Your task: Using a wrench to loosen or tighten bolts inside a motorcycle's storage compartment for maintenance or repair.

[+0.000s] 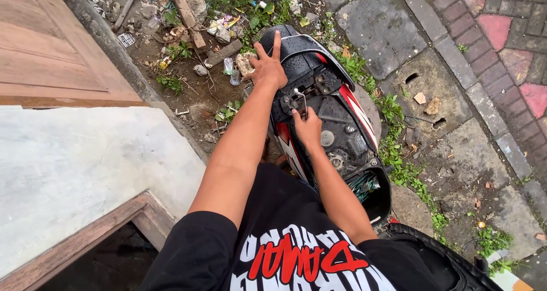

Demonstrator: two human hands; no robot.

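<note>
Black wet motorcycle tail [307, 52], seat removed, stands on littered soil beside paving slabs [382, 29]. Left hand [268, 69]: grip released, fingers spread, palm pressed on the rear cowl. Right hand [307, 126]: grip clenched on a small metal bracket [299, 100] above the exposed black frame tray [342, 131]. Red-and-white side panel [359, 111] runs alongside; wooden door [51, 46] lies to the left.

— What have you got on?

— I'm in a black T-shirt [285, 234] with short sleeves [194, 251]. Bold red lettering outlined in white runs across the chest, with white block letters above it.

— Anything on the arms?

— No, my forearms and both hands are bare.
</note>
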